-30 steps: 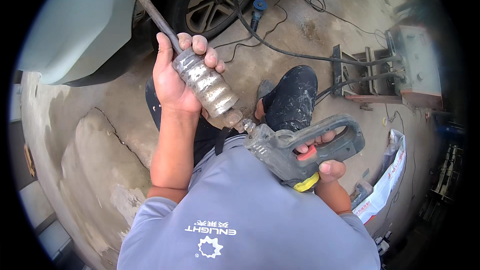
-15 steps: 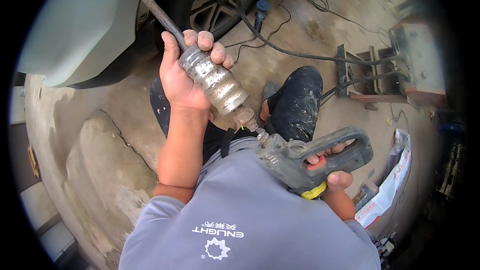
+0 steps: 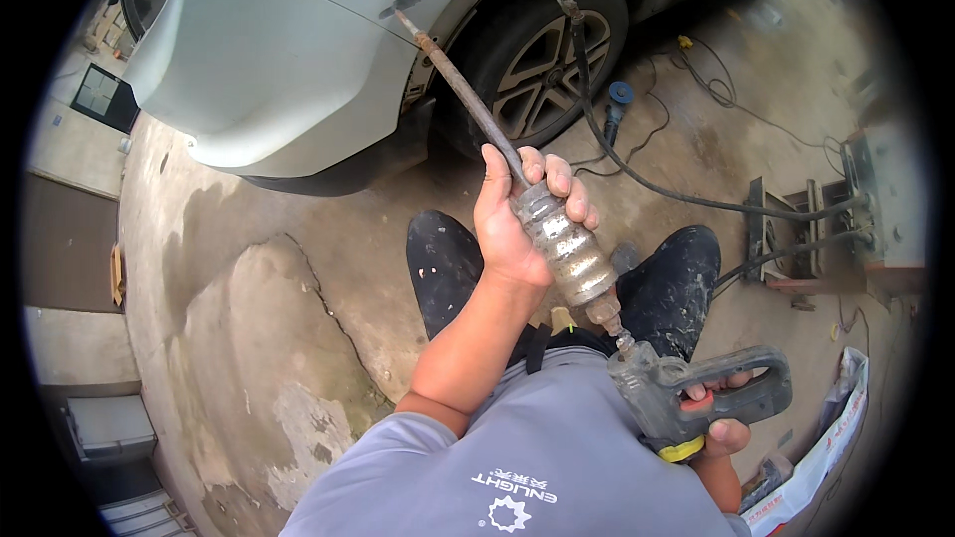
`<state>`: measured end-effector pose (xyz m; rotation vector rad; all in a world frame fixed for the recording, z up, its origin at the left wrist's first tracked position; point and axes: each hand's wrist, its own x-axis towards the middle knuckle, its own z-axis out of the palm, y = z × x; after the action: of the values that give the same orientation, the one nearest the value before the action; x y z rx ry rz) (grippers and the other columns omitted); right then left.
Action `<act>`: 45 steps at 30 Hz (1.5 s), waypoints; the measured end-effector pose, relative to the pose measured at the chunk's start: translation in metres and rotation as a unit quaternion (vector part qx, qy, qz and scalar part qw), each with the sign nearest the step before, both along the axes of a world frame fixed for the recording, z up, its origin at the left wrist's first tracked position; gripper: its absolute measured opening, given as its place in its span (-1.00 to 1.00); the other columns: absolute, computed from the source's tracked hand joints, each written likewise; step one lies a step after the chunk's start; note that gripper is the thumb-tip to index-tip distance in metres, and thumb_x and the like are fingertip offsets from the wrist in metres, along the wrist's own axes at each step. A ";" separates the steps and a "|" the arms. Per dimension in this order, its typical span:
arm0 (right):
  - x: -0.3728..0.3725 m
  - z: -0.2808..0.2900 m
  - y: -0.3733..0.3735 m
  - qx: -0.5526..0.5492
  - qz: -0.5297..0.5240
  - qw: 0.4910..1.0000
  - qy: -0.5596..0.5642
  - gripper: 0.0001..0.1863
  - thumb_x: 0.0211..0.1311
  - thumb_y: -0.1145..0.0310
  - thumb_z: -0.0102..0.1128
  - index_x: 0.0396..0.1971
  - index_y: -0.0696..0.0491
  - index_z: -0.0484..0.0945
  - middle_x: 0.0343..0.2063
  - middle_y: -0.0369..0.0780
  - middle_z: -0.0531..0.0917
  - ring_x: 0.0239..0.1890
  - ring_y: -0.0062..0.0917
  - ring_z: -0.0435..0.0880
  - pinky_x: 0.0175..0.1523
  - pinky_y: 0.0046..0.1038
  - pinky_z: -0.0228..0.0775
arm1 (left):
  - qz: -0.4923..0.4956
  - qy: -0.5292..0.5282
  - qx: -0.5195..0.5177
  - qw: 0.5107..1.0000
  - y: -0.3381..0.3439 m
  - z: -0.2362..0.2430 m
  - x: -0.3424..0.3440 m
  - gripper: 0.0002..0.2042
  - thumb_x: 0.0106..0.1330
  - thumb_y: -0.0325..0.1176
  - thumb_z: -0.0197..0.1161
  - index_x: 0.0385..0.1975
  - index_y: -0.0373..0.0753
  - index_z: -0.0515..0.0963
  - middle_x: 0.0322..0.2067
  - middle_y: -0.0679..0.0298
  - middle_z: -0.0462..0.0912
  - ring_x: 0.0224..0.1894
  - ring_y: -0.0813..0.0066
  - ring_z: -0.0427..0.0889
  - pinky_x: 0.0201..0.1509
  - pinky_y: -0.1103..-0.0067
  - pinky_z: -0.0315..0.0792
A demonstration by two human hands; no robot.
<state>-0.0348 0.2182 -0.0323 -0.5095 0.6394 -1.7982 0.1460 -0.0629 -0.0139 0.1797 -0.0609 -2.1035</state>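
Note:
A slide-hammer dent puller slants across the view: a steel rod (image 3: 466,89), a ribbed metal sliding weight (image 3: 569,247) and a black pistol-grip handle (image 3: 652,388). My left hand (image 3: 512,239) is wrapped around the weight, thumb and fingertips near its upper end. My right hand (image 3: 731,435) grips the handle in front of my shirt, with fingers through its loop beside the red trigger. The rod's tip lies at a dark scuffed patch on the pale car body panel (image 3: 298,70), above the wheel arch; whether it touches I cannot tell.
The car's wheel (image 3: 547,65) is just right of the rod. A black cable (image 3: 686,199) runs to a boxy machine (image 3: 885,199) on the right. A blue angle grinder (image 3: 617,104) lies on the concrete floor (image 3: 239,338). A white plastic bag (image 3: 826,447) is at lower right.
The view has shifted left and up, so the car, tool and hands appear farther right and lower. Both hands keep their hold on the dent puller.

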 end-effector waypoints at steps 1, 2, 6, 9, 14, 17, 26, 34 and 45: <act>0.001 0.001 0.001 0.009 -0.009 1.000 -0.013 -0.16 -0.25 0.43 0.31 0.25 -0.10 0.44 -0.03 -0.15 0.61 -0.11 -0.39 0.51 0.11 -0.25 0.42 | 0.001 0.001 0.003 1.000 0.000 0.000 -0.001 -0.48 0.58 0.24 -0.20 -0.39 -0.12 0.30 -0.44 0.22 0.46 -0.48 0.21 0.57 -0.35 0.23 0.53; 0.001 0.004 0.002 0.017 -0.012 1.000 -0.009 -0.16 -0.25 0.44 0.31 0.25 -0.10 0.44 -0.03 -0.15 0.61 -0.10 -0.39 0.52 0.11 -0.25 0.42 | 0.005 0.016 -0.020 1.000 0.000 -0.001 -0.002 -0.48 0.58 0.24 -0.20 -0.39 -0.12 0.30 -0.44 0.22 0.46 -0.48 0.21 0.56 -0.35 0.23 0.52; 0.000 0.005 0.001 0.024 -0.011 1.000 0.002 -0.17 -0.24 0.44 0.32 0.26 -0.10 0.44 -0.02 -0.14 0.61 -0.05 -0.37 0.53 0.14 -0.24 0.42 | 0.026 0.031 -0.078 0.996 0.001 -0.003 -0.003 -0.49 0.60 0.19 -0.21 -0.39 -0.13 0.36 -0.44 0.26 0.47 -0.49 0.26 0.48 -0.36 0.28 0.47; -0.002 0.001 0.000 -0.004 0.004 1.000 -0.006 -0.15 -0.24 0.44 0.33 0.27 -0.09 0.44 0.03 -0.11 0.61 -0.03 -0.37 0.54 0.17 -0.23 0.41 | 0.024 0.046 -0.085 0.995 -0.001 -0.006 -0.004 -0.49 0.61 0.18 -0.21 -0.39 -0.13 0.36 -0.44 0.26 0.46 -0.49 0.26 0.48 -0.36 0.28 0.47; 0.000 0.008 -0.001 0.022 -0.016 1.000 0.009 -0.15 -0.26 0.43 0.34 0.26 -0.06 0.43 0.02 -0.13 0.61 -0.07 -0.39 0.52 0.13 -0.30 0.39 | 0.028 0.056 -0.095 0.993 -0.002 -0.007 -0.005 -0.49 0.61 0.18 -0.22 -0.39 -0.14 0.36 -0.44 0.26 0.47 -0.48 0.26 0.49 -0.35 0.28 0.49; -0.002 0.003 0.000 0.018 -0.018 1.000 0.009 -0.15 -0.26 0.42 0.34 0.26 -0.05 0.42 0.02 -0.14 0.61 -0.08 -0.41 0.51 0.08 -0.36 0.37 | 0.021 0.067 -0.101 0.992 -0.004 -0.008 -0.006 -0.49 0.61 0.18 -0.22 -0.38 -0.14 0.36 -0.43 0.26 0.48 -0.48 0.26 0.50 -0.34 0.28 0.49; 0.005 0.013 0.000 0.058 -0.040 0.997 0.020 -0.20 -0.27 0.46 0.34 0.20 -0.04 0.42 -0.07 -0.13 0.61 -0.12 -0.39 0.52 0.05 -0.34 0.39 | 0.023 0.066 -0.101 0.992 -0.003 -0.010 -0.006 -0.50 0.61 0.17 -0.21 -0.38 -0.14 0.38 -0.43 0.26 0.48 -0.48 0.28 0.50 -0.35 0.30 0.49; 0.005 0.012 -0.007 -0.021 0.018 0.999 -0.040 -0.34 -0.23 0.51 0.33 0.03 -0.09 0.41 -0.31 -0.27 0.48 -0.29 -0.44 0.43 -0.07 -0.27 0.40 | 0.011 0.105 -0.117 0.988 -0.005 -0.011 -0.001 -0.49 0.62 0.16 -0.22 -0.37 -0.15 0.39 -0.42 0.24 0.48 -0.47 0.26 0.50 -0.32 0.28 0.51; 0.002 0.009 0.002 0.009 -0.014 0.999 0.043 -0.30 -0.16 0.52 0.35 0.12 -0.09 0.39 -0.12 -0.16 0.57 -0.16 -0.38 0.51 0.01 -0.28 0.44 | 0.023 0.082 -0.105 0.991 -0.003 -0.010 -0.004 -0.49 0.62 0.16 -0.22 -0.37 -0.15 0.39 -0.42 0.24 0.48 -0.47 0.27 0.50 -0.34 0.29 0.50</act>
<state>-0.0332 0.2200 -0.0229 -0.5720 0.7242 -1.8028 0.1420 -0.0656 -0.0237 -0.1177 -0.1778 -2.0423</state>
